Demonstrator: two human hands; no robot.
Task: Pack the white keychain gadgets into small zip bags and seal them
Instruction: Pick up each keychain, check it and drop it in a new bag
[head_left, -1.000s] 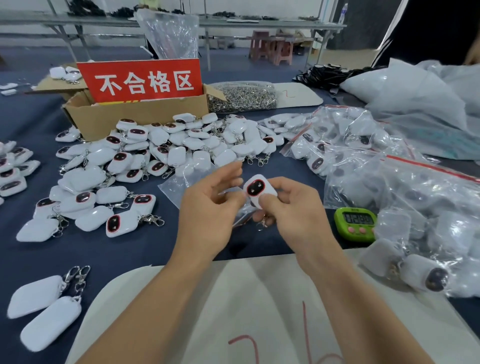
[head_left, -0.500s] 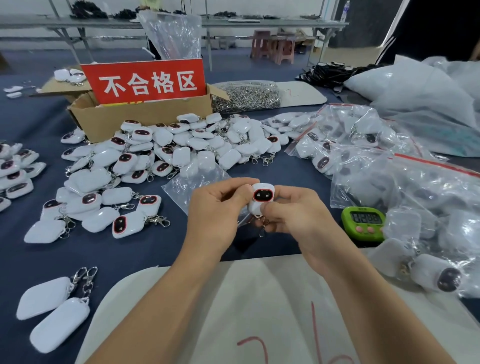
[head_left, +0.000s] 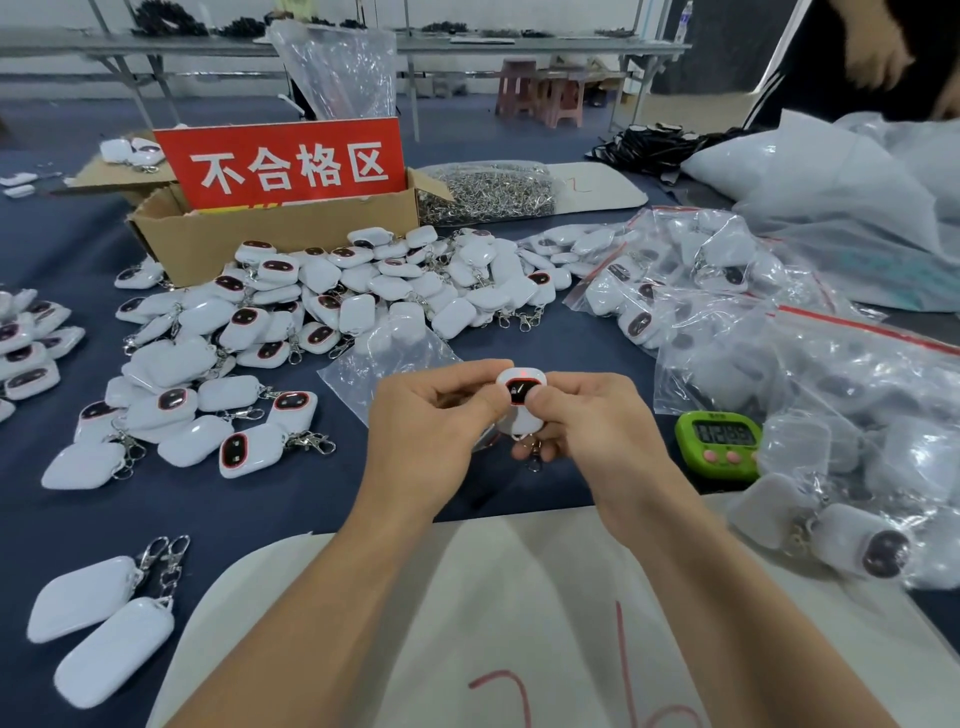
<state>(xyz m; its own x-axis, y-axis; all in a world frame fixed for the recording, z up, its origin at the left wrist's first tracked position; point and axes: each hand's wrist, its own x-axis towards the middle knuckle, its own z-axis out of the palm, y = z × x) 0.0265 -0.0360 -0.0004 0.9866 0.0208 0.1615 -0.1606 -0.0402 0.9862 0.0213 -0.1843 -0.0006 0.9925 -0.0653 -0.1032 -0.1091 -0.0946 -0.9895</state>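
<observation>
Your left hand (head_left: 431, 421) and right hand (head_left: 587, 431) still pinch the gadget (head_left: 519, 387) between them, over the bag (head_left: 384, 364); a red light now glows on its top; your right thumb hides part of the screen; the clasp (head_left: 534, 460) is barely visible.

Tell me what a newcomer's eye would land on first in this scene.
The red sign with white characters, standing in the cardboard box at the back left, grabs attention first. In front of it a heap of white keychain gadgets sprawls over the dark table. At centre the left hand and right hand pinch a single gadget, with a green timer to their right.
</observation>
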